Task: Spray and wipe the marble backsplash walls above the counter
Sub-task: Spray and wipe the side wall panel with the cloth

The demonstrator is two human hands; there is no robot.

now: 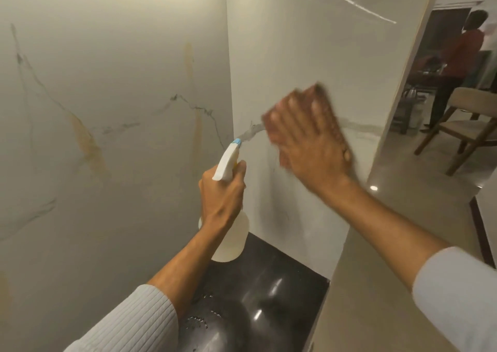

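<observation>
Two white marble backsplash walls with grey and tan veins meet in a corner: the left wall (113, 104) and the right wall (309, 42). My left hand (222, 194) grips the neck of a translucent spray bottle (231, 241) with a white trigger head and blue nozzle (236, 142), aimed at the corner. My right hand (312, 139) lies flat, fingers spread, pressing a brown cloth (322, 93) against the right wall. The hand and cloth are motion-blurred.
A black glossy counter (269, 298) with water droplets lies below the corner. The right wall ends at an edge (382, 136); beyond it are a tiled floor, a wooden chair (462, 128) and a person in a red top (457, 64) standing far off.
</observation>
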